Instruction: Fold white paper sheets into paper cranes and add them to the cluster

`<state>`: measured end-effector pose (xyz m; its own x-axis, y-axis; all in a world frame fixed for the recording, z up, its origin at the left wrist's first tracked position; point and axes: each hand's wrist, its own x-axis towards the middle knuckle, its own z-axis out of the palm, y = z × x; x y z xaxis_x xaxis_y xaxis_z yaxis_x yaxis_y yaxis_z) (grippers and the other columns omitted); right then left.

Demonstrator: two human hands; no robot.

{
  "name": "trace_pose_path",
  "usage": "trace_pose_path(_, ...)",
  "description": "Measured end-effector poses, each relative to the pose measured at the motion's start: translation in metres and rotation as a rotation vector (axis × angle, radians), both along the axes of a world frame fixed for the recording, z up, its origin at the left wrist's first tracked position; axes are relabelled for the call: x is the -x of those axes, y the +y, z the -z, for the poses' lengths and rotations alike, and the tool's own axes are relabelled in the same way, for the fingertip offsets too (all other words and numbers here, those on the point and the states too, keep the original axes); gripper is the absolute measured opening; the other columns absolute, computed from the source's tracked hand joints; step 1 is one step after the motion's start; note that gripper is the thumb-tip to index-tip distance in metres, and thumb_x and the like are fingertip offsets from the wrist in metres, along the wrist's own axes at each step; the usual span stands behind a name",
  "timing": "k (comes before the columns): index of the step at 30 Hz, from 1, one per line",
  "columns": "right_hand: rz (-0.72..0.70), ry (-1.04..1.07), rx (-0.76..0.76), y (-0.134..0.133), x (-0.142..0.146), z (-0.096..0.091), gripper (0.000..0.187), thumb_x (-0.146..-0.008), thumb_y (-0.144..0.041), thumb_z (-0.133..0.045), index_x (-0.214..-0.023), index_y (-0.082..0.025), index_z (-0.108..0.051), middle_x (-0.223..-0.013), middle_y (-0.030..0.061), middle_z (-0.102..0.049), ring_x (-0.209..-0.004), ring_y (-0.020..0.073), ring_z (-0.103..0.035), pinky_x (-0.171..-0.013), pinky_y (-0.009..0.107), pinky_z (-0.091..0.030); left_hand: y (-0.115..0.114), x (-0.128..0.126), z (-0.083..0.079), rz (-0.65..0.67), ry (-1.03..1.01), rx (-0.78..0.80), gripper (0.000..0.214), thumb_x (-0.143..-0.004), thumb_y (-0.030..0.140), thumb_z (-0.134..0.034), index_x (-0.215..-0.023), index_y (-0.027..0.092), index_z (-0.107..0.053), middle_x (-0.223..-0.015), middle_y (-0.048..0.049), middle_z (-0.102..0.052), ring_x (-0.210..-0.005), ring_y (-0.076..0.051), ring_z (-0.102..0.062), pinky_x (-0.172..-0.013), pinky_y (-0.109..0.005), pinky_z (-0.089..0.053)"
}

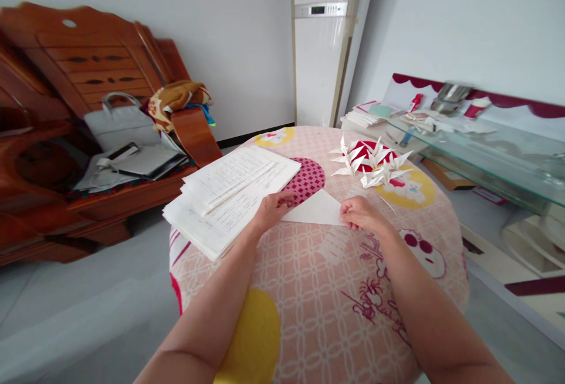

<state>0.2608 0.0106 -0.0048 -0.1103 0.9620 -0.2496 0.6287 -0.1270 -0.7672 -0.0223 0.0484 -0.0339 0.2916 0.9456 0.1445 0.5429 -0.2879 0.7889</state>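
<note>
A white sheet of paper, folded into a triangle with its point facing away, lies on the patterned tablecloth between my hands. My left hand is at its left corner, fingers bent against the paper. At the right corner my right hand pinches the edge between thumb and curled fingers. Beside my left hand is a stack of handwritten sheets, spread unevenly. Several folded white paper cranes stand in a cluster beyond my right hand. A thin white strip lies near that hand.
The round table has a pink patterned cloth. On the left, a wooden sofa holds a grey bag and papers. A glass shelf with cups and papers stands to the right. A tall air conditioner is behind.
</note>
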Motion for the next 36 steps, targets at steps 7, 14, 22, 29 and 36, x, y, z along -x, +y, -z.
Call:
trace_pose_path(7,0.225,-0.204,-0.397,0.013,-0.012,0.006,0.008,-0.068,-0.022,-0.064,-0.066,-0.016,-0.069,-0.063,0.0028,-0.069,-0.062,0.0171,-0.063,-0.057,0.025,-0.042,-0.017,-0.029,-0.005,0.021,0.226,-0.154,0.048,-0.074,0.026,-0.075,-0.121,0.022,-0.067,-0.118,-0.0071,-0.073,-0.105,-0.027,-0.068,-0.093,-0.038,-0.054)
trace_pose_path(14,0.174,-0.070,-0.314,0.013,-0.014,0.011,0.013,-0.070,-0.026,-0.063,-0.067,-0.017,-0.071,-0.057,0.0000,-0.065,-0.055,0.0152,-0.060,-0.053,0.024,-0.042,-0.016,-0.029,0.003,0.066,0.305,-0.259,0.062,-0.068,0.032,-0.082,-0.126,0.022,-0.063,-0.122,-0.0116,-0.069,-0.115,-0.033,-0.064,-0.101,-0.045,-0.049)
trace_pose_path(22,0.254,0.325,-0.223,0.009,-0.012,0.011,0.012,-0.061,-0.027,-0.068,-0.066,-0.017,-0.068,-0.052,-0.0017,-0.061,-0.046,0.0115,-0.051,-0.044,0.023,-0.038,-0.015,-0.031,0.006,0.067,0.267,-0.276,0.066,-0.065,0.027,-0.084,-0.127,0.020,-0.062,-0.129,-0.0132,-0.065,-0.120,-0.033,-0.060,-0.105,-0.048,-0.047)
trace_pose_path(29,0.080,0.340,-0.180,0.007,-0.008,0.005,0.014,-0.058,-0.026,-0.075,-0.063,-0.017,-0.067,-0.054,-0.0040,-0.060,-0.048,0.0102,-0.049,-0.046,0.022,-0.032,-0.017,-0.033,0.004,0.048,0.215,-0.289,0.078,-0.066,0.019,-0.081,-0.138,0.019,-0.053,-0.140,-0.0141,-0.059,-0.128,-0.033,-0.055,-0.110,-0.050,-0.043)
trace_pose_path(36,-0.209,0.476,-0.202,-0.008,-0.003,-0.019,0.021,-0.077,-0.036,-0.072,-0.069,-0.016,-0.072,-0.063,0.0005,-0.067,-0.056,0.0122,-0.056,-0.055,0.025,-0.043,-0.025,-0.037,-0.010,0.093,-0.035,-0.449,0.021,-0.076,0.007,-0.062,-0.091,0.019,-0.071,-0.094,-0.0062,-0.073,-0.093,-0.023,-0.068,-0.089,-0.038,-0.053)
